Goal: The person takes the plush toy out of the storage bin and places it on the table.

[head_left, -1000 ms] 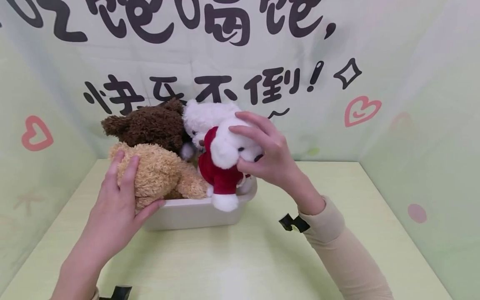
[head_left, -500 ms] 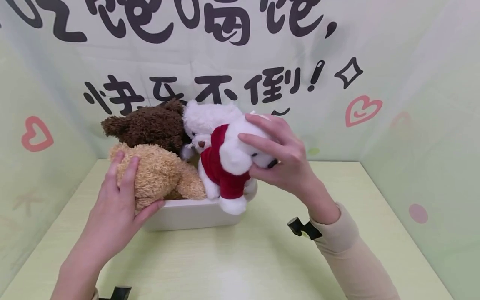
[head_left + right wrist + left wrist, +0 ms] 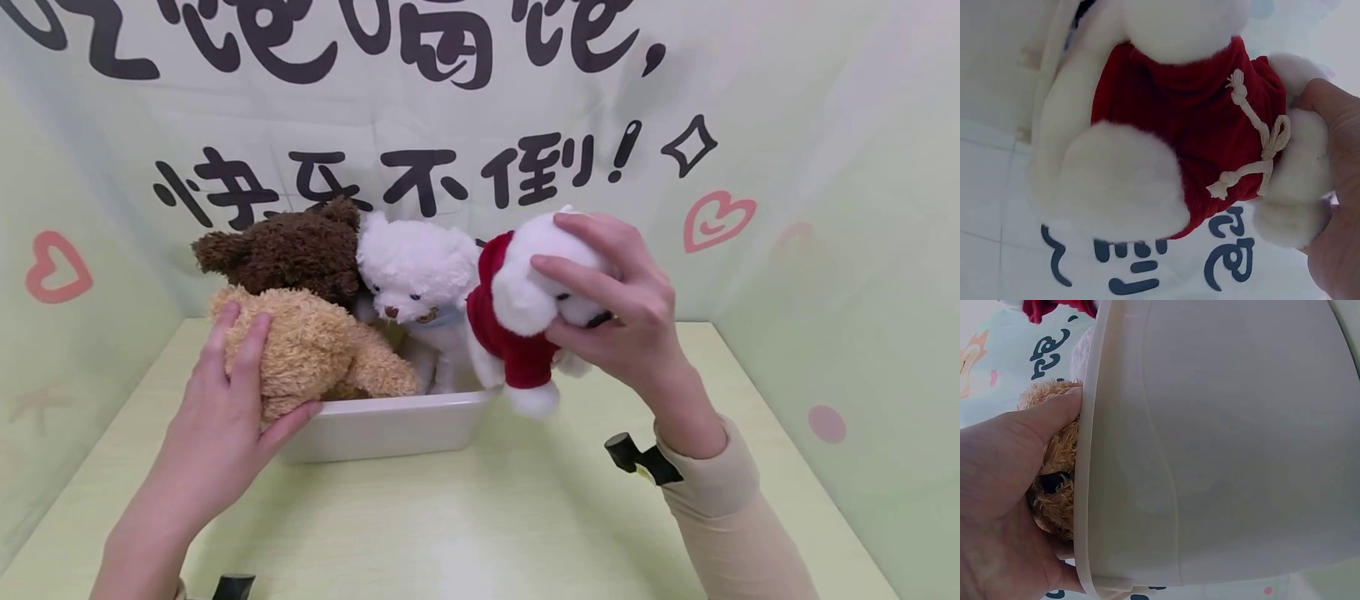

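My right hand (image 3: pixel 633 312) grips the head of a white stuffed dog (image 3: pixel 517 312) in a red hoodie. The dog hangs at the right end of a white plastic bin (image 3: pixel 390 429). A cream drawstring bow (image 3: pixel 1266 153) shows on the hoodie in the right wrist view. At the bin's left end, my left hand (image 3: pixel 221 408) holds a curly tan teddy bear (image 3: pixel 303 350), its thumb lying along the front rim. From the left wrist, part of that bear (image 3: pixel 1057 506) is visible between the hand and the bin wall (image 3: pixel 1241 444).
Behind the tan bear, a dark brown plush bear (image 3: pixel 288 254) lies in the bin. A white teddy bear (image 3: pixel 420 271) sits upright at the bin's right side. The bin stands on a pale wooden table (image 3: pixel 450 533), with a printed cloth backdrop (image 3: pixel 315 117) behind and at the sides.
My right hand has moved right with the stuffed dog, from over the bin to beyond its right end. The white teddy bear's face and body have come into view. The left hand keeps its hold.
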Demonstrator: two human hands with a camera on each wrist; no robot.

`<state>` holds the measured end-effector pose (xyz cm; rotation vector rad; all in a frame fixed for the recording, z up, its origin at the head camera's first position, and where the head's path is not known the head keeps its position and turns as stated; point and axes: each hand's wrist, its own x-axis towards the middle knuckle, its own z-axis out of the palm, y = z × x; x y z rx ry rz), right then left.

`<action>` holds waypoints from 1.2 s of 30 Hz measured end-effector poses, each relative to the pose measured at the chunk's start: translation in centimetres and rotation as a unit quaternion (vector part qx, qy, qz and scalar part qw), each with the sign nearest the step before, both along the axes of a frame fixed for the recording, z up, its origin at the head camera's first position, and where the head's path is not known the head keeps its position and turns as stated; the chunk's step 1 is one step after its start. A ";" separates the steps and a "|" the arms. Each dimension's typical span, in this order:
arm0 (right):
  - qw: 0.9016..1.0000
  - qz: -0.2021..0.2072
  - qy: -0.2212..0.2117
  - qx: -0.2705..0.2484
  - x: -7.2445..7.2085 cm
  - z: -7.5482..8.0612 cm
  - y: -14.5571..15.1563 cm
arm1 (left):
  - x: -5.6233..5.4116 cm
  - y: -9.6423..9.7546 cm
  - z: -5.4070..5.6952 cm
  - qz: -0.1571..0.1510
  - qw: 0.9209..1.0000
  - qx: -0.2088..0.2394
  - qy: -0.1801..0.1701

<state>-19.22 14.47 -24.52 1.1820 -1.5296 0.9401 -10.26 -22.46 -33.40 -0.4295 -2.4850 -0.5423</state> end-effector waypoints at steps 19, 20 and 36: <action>0.982 -0.187 -0.002 0.036 -3.1 -3.9 2.9 | 0.7 0.1 0.0 -0.004 1.000 0.002 -0.010; 0.980 -0.194 -0.004 0.036 -3.4 -4.4 2.9 | 0.7 0.1 0.0 -0.005 1.000 0.002 -0.010; 0.966 -0.255 0.017 0.036 -7.3 -13.2 1.4 | 1.1 0.0 -0.1 -0.006 1.000 0.000 -0.019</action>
